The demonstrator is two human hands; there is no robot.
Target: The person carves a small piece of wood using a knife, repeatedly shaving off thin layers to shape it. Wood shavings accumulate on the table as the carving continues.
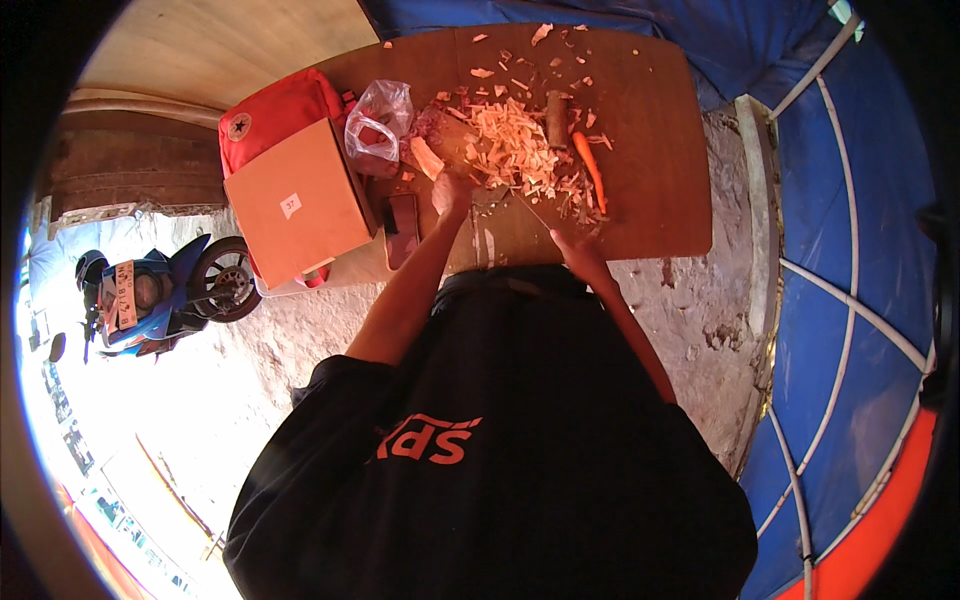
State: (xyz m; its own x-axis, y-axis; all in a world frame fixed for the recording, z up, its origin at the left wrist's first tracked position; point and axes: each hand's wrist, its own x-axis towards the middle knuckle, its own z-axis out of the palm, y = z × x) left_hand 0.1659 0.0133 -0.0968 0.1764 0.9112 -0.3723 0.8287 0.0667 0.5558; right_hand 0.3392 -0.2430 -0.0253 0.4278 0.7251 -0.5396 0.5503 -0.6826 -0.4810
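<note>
My left hand is closed on a pale orange piece of vegetable, held up at the left of a spread pile of pale shavings. My right hand grips a thin knife, its blade angled toward the pile. Right of the pile lie a whole carrot and an upright-lying brownish root or wooden piece. A dark phone lies below my left hand, partly beside my forearm.
The wooden table also bears a cardboard box, a red bag and a clear plastic bag. A blue motorbike stands at left. Blue tarpaulin with white pipes lines the right side.
</note>
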